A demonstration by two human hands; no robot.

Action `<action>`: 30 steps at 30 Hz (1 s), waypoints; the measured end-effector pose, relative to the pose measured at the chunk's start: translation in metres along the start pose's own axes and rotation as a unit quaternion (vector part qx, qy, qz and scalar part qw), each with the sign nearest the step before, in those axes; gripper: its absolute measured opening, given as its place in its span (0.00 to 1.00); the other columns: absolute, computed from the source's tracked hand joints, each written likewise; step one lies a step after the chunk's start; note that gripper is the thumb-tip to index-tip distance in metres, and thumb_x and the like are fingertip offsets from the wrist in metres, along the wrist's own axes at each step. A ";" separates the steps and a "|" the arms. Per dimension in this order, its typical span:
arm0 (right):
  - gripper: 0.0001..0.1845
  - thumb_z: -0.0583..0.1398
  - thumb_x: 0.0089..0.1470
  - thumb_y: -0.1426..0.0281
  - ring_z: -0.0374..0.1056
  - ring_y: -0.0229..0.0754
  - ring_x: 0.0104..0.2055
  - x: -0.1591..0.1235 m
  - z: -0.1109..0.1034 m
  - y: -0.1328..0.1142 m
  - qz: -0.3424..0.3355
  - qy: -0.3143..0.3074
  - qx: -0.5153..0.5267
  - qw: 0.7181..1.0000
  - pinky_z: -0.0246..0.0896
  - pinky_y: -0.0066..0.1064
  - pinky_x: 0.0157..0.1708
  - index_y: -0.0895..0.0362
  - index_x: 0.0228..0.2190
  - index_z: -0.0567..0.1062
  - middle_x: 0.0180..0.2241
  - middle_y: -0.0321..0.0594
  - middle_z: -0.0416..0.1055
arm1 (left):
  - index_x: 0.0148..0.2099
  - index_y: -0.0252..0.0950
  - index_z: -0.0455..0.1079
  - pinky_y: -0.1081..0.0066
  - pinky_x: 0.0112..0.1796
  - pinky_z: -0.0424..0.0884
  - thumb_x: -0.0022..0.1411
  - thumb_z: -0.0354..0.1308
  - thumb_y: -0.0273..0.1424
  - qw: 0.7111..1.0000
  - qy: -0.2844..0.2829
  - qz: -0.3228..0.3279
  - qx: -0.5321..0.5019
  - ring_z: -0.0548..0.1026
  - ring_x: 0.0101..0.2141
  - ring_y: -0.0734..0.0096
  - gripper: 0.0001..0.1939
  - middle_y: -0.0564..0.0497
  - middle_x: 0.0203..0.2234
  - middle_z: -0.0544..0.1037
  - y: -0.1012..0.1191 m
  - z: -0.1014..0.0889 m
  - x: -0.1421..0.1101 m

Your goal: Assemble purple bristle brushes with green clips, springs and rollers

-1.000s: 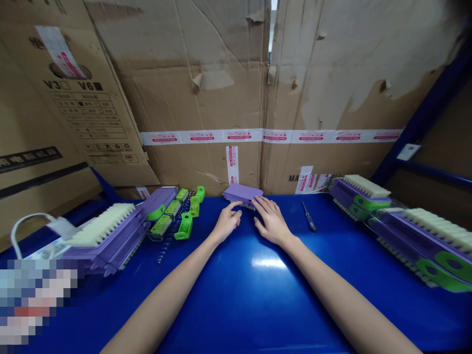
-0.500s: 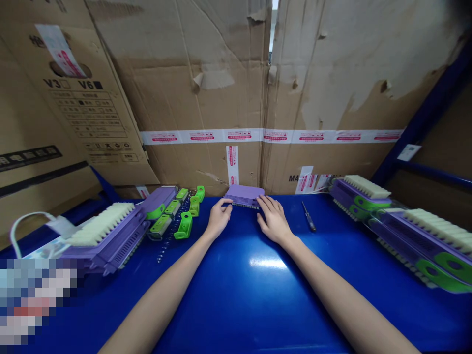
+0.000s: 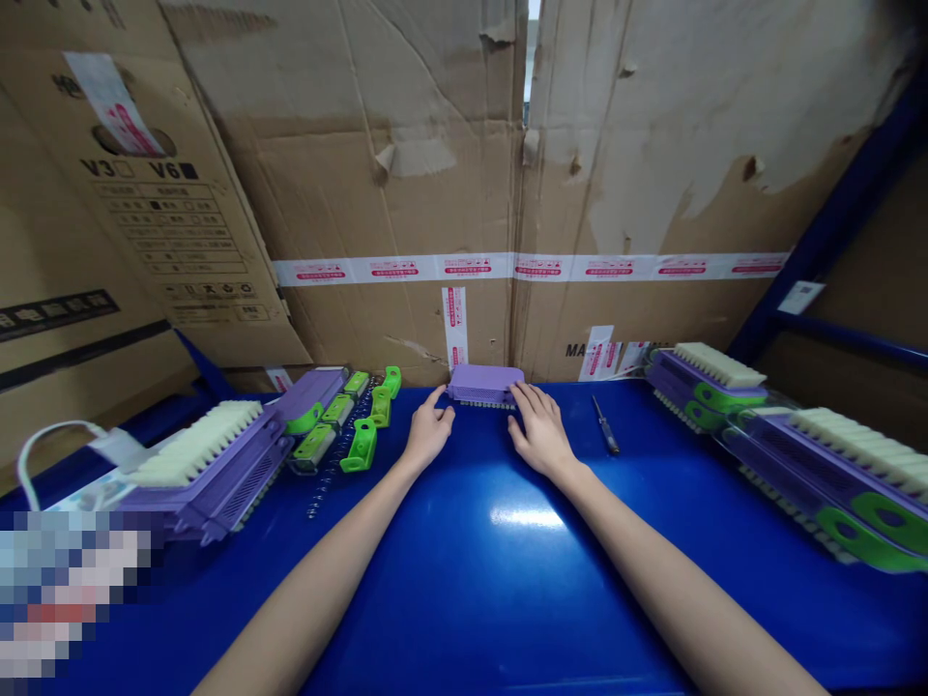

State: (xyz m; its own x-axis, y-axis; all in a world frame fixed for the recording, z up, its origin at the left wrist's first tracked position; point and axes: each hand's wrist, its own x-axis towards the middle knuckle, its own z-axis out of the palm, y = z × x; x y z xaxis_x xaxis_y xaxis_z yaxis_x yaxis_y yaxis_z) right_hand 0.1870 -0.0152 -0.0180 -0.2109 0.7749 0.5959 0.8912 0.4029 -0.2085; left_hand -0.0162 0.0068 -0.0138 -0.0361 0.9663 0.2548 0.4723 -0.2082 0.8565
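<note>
A purple brush head [image 3: 485, 380] with a row of pale bristles along its lower edge lies on the blue table against the cardboard. At its left end is my left hand [image 3: 429, 432], with the index finger stretched toward the corner and the thumb apart. I cannot tell whether that fingertip touches it. My right hand [image 3: 540, 430] rests its stretched fingertips at the right end, thumb spread away. Neither hand is wrapped round the brush head. To the right of my right hand lies a screwdriver [image 3: 605, 427]. Green brackets [image 3: 361, 445] stand left of my left hand.
At left, purple parts with a cream bristle block [image 3: 199, 445] are stacked beside a white plug and cable [image 3: 120, 447]. Dark springs [image 3: 333, 459] lie near the brackets. More purple-and-green brushes [image 3: 819, 464] line the right side. Cardboard [image 3: 398, 213] walls the back.
The purple brush head has shifted slightly right. My left index finger has straightened and its tip has drawn away from the front face, while my right hand stays at the right end.
</note>
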 end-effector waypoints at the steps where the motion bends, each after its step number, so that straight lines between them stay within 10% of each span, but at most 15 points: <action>1: 0.27 0.49 0.55 0.69 0.52 0.52 0.59 0.000 0.000 0.001 0.002 0.002 0.001 1.000 0.48 0.47 0.57 0.61 0.56 0.60 0.58 0.48 0.59 | 0.61 0.27 0.55 0.76 0.23 0.58 0.57 0.48 0.31 1.000 -0.005 0.002 0.000 0.62 0.15 0.77 0.30 0.60 0.11 0.64 0.000 0.000 0.000; 19: 0.27 0.49 0.55 0.69 0.53 0.52 0.58 0.000 0.000 0.001 0.003 0.007 0.006 1.000 0.49 0.47 0.56 0.61 0.56 0.60 0.57 0.50 0.60 | 0.61 0.33 0.55 0.75 0.26 0.58 0.59 0.47 0.33 0.991 0.005 0.047 0.127 0.63 0.17 0.74 0.28 0.60 0.13 0.64 0.004 -0.002 -0.008; 30: 0.27 0.49 0.55 0.69 0.53 0.52 0.58 0.000 0.001 0.001 -0.004 0.010 0.008 1.000 0.49 0.48 0.55 0.61 0.56 0.60 0.57 0.51 0.59 | 0.42 0.23 0.67 0.62 0.32 0.67 0.61 0.41 0.32 0.838 0.056 0.026 0.543 0.73 0.37 0.48 0.19 0.30 0.35 0.71 0.035 -0.021 -0.029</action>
State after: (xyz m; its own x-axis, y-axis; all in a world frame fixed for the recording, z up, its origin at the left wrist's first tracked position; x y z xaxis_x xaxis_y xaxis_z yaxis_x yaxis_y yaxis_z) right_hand 0.1879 -0.0143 -0.0195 -0.2091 0.7621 0.6128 0.8834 0.4160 -0.2159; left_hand -0.0167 -0.0320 0.0180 -0.0441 0.9275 0.3712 0.9961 0.0690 -0.0542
